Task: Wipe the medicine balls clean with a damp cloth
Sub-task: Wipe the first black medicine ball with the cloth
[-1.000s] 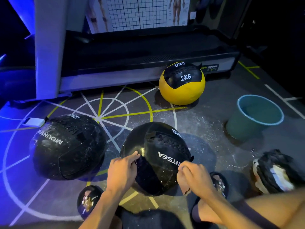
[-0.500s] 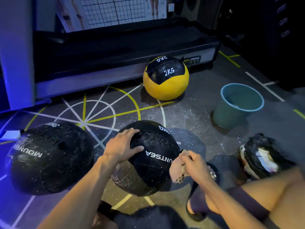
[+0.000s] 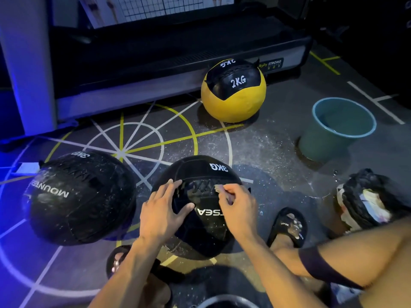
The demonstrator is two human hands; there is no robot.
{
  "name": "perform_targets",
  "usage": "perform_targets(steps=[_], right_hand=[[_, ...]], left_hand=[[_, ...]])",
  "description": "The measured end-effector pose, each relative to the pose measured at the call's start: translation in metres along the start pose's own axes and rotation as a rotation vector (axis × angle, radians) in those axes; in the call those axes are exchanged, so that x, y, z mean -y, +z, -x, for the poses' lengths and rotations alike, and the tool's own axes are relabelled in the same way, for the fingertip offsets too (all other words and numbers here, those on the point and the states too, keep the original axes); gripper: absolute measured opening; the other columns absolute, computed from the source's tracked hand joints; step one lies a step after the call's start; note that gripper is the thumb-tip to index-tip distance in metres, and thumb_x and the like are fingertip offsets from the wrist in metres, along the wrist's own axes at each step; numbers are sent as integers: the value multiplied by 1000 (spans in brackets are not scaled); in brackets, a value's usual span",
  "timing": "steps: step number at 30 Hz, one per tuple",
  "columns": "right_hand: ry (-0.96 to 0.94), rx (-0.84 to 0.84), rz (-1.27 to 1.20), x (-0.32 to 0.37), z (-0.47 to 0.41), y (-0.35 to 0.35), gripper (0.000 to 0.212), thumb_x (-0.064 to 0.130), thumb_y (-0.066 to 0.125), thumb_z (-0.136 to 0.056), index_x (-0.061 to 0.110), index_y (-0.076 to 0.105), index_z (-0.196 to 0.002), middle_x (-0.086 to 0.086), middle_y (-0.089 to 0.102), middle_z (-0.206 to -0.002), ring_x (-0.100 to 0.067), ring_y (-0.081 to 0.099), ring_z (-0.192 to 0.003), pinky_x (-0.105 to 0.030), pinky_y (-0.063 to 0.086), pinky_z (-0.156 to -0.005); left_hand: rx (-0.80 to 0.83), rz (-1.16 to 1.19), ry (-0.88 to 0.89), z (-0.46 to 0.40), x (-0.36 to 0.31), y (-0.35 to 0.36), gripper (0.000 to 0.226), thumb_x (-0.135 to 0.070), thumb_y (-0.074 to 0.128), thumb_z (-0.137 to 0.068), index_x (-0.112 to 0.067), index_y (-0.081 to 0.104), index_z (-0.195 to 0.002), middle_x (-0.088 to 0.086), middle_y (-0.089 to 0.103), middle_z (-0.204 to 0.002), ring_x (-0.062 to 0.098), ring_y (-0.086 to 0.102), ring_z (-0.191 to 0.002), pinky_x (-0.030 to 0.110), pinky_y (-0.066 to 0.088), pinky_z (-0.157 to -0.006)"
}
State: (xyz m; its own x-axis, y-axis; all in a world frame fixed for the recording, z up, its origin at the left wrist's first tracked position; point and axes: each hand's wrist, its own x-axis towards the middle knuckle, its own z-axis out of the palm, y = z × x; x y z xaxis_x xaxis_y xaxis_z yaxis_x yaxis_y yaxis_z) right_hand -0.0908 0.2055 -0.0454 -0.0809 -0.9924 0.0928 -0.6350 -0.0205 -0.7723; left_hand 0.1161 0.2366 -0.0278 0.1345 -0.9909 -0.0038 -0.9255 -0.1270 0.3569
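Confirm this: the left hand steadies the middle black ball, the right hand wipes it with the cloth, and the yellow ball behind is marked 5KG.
Not quite: the head view shows the yellow ball marked 2KG, not 5KG. The left hand does rest on the middle black ball while the right hand rubs the cloth on it.

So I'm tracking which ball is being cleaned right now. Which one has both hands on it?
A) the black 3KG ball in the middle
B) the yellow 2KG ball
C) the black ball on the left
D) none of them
A: the left hand lies flat on the middle black ball while the right hand pinches the cloth against it.
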Motion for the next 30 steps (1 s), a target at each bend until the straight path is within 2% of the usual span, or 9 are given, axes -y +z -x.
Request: perform_targets(steps=[4, 8, 11, 13, 18, 20, 23, 27, 30], right_hand=[[-350, 104, 60, -5, 13, 3, 18, 27, 62, -100, 27, 74, -114, 17, 64, -111, -7, 59, -99, -20, 49, -88], [-240, 53, 112, -21, -9, -4, 17, 21, 60, -96, 18, 73, -106, 7, 58, -101, -13, 60, -88, -36, 56, -76], [-423, 111, 141, 1, 3, 0, 10, 15, 66, -95, 11, 72, -101, 9, 55, -94, -10, 58, -79, -23, 54, -67], [-553, 209, 180, 2, 7, -2, 12, 16, 64, -96, 14, 72, -104, 5, 58, -95, -13, 58, -80, -26, 55, -66], [-321, 105, 228, -14, -24, -20, 4, 13, 66, -92, 13, 70, -92, 4, 59, -93, -12, 58, -80, -31, 55, -69], [-373, 134, 195, 1, -13, -14, 4, 7, 71, -88, 11, 69, -88, 3, 59, -90, -9, 56, -76, -24, 51, -67], [-463, 238, 152, 6, -3, -11, 4, 11, 66, -92, 11, 70, -91, 4, 61, -91, -9, 60, -78, -25, 54, -68], [-249, 137, 186, -7, -24, -23, 10, 19, 61, -96, 14, 66, -89, 5, 57, -91, -14, 60, -75, -36, 55, -68], [-356, 168, 199, 7, -8, -17, 9, 16, 66, -95, 13, 65, -87, 3, 59, -87, -12, 56, -69, -27, 49, -63]], left_hand=[[-34, -28, -12, 4, 1, 2, 79, -83, 48, -86, -38, 40, -151, -7, 46, -155, 26, 53, -132, 50, 51, -96], [-41, -14, -20, 9, -5, 5, 77, -81, 49, -87, -38, 40, -150, -7, 46, -154, 27, 51, -132, 52, 52, -94], [-55, -34, -9, 6, -11, 8, 75, -79, 51, -87, -37, 43, -149, -6, 49, -150, 28, 54, -126, 49, 53, -92], [-63, -42, 0, 6, -9, 9, 75, -80, 49, -87, -37, 44, -148, -6, 51, -148, 28, 56, -124, 48, 54, -90], [-69, -37, -12, 10, -9, 11, 79, -85, 39, -85, -38, 42, -149, -7, 49, -150, 26, 53, -126, 47, 53, -92], [-74, -49, -11, 9, -12, 12, 78, -84, 41, -86, -38, 43, -148, -7, 50, -148, 26, 54, -124, 46, 52, -91], [-74, -45, -6, 11, -10, 11, 77, -83, 45, -87, -38, 43, -149, -7, 49, -149, 25, 53, -126, 46, 52, -94], [-77, -31, -16, 16, -13, 11, 76, -81, 49, -87, -37, 44, -150, -6, 48, -150, 25, 52, -126, 46, 50, -97], [-89, -37, -9, 17, -18, 14, 74, -78, 53, -87, -36, 46, -147, -6, 51, -146, 25, 53, -122, 45, 51, -95]])
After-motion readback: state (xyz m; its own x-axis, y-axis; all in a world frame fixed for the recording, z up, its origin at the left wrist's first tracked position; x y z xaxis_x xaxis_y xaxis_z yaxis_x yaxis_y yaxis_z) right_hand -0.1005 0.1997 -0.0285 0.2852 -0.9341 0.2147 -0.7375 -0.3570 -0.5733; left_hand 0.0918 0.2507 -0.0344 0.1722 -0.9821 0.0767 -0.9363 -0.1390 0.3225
